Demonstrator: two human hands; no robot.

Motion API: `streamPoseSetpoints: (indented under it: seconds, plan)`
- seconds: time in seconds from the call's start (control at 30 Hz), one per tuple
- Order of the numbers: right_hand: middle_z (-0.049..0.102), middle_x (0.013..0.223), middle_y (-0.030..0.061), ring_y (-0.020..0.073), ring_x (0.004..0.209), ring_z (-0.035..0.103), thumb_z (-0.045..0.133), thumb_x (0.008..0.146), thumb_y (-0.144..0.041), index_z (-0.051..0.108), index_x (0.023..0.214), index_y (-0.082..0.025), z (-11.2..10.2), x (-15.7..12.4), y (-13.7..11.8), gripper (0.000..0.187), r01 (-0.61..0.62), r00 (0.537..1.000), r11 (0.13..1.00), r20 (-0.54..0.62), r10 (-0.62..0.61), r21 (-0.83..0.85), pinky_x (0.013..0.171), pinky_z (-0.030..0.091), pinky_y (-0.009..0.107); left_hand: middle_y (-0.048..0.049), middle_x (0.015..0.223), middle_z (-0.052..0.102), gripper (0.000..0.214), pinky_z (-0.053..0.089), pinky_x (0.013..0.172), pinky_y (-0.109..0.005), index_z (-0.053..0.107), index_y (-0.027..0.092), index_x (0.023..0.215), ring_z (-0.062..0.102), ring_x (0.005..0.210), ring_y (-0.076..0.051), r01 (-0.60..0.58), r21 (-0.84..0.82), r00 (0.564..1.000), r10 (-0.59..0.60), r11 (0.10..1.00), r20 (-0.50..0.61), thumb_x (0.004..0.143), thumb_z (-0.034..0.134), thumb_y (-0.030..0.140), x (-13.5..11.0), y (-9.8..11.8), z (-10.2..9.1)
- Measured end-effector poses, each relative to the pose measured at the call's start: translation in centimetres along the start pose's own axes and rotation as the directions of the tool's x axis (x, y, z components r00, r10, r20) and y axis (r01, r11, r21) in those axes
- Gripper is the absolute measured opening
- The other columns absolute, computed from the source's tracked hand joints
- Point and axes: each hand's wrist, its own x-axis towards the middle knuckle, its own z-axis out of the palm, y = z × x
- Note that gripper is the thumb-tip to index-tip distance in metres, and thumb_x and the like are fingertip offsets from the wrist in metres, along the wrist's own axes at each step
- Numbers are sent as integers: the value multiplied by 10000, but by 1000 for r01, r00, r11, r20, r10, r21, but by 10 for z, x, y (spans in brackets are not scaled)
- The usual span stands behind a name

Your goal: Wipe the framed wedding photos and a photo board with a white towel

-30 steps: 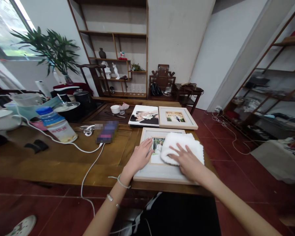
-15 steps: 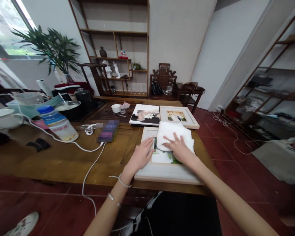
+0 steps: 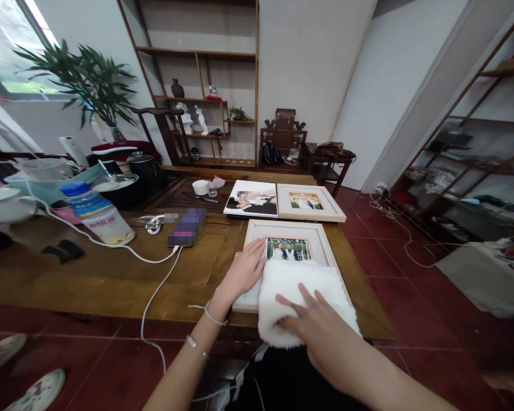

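Observation:
A white-framed photo [image 3: 286, 231] lies flat at the near right of the wooden table [image 3: 111, 274]. My left hand [image 3: 242, 271] rests flat on the frame's left side, fingers stretched out, holding it down. My right hand [image 3: 314, 325] presses with spread fingers on a white fluffy towel [image 3: 300, 285]. The towel covers the frame's near part and hangs over the table's front edge. The picture of two people shows uncovered above the towel.
Two more pictures [image 3: 252, 198] [image 3: 309, 201] lie side by side behind the frame. A phone [image 3: 187, 227] on a white cable, a plastic bottle [image 3: 97, 214], pots and bowls stand to the left. Shelves line the back wall and the right side. Someone's shoes [image 3: 34, 391] show at the bottom left.
My right hand has drawn the towel from the far part of the frame down toward me, uncovering the picture. The left hand has stayed on the frame's left side.

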Motion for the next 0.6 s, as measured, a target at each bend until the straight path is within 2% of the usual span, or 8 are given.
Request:
streamPoseSetpoints:
  seconds: [0.07, 0.13, 0.27, 0.33, 0.47, 0.6]
  plan:
    - [298, 1535, -11, 412, 1387, 201, 431, 650, 29, 490, 1362, -277, 10, 16, 19, 778, -1, 993, 1000, -117, -1, -21, 1061, 265, 646, -105, 1499, 373, 459, 350, 1101, -461, 390, 158, 1412, 333, 1390, -227, -1, -1, 1000, 1, 1000, 5, 968, 356, 266, 0, 1, -1]
    - [300, 1535, -4, 398, 1392, 199, 413, 658, 41, 493, 1360, -283, 13, 34, 40, 777, -44, 982, 995, -186, 27, -87, 1060, 248, 650, -108, 1503, 364, 460, 355, 1094, -469, 389, 157, 1413, 329, 1391, -234, 3, 0, 1000, -3, 1000, 14, 969, 353, 270, -1, 2, -2]
    - [307, 1534, -1, 375, 1397, 199, 378, 710, 69, 496, 1359, -293, 1, 75, 79, 752, -181, 940, 954, -326, 96, -239, 1065, 239, 625, -118, 1502, 363, 466, 369, 1078, -479, 394, 152, 1413, 328, 1392, -246, 13, -2, 999, -13, 1000, 29, 970, 355, 294, -1, 4, -3]
    - [269, 1550, 14, 397, 1402, 158, 369, 750, 60, 470, 1381, -285, -8, 93, 90, 726, -240, 919, 935, -371, 133, -260, 1051, 216, 659, -111, 1497, 375, 457, 380, 1071, -473, 402, 167, 1409, 331, 1391, -239, 16, -18, 1000, -16, 1000, 27, 977, 337, 301, -1, 4, -4]
    - [195, 1572, 35, 452, 1395, 105, 362, 818, 9, 448, 1398, -276, -15, 113, 90, 652, -281, 909, 927, -378, 174, -248, 1012, 200, 720, -106, 1484, 397, 449, 387, 1070, -458, 413, 165, 1402, 344, 1385, -217, 38, -68, 999, -38, 997, 10, 998, 261, 286, -1, 4, -3]
    - [288, 1541, 47, 486, 1355, 213, 394, 832, -33, 516, 1351, -275, -6, 97, 59, 586, -260, 936, 934, -304, 179, -247, 965, 298, 712, -111, 1484, 396, 453, 364, 1090, -469, 399, 156, 1409, 350, 1381, -218, 57, -90, 998, -58, 994, -5, 999, 257, 288, -1, 4, -2]
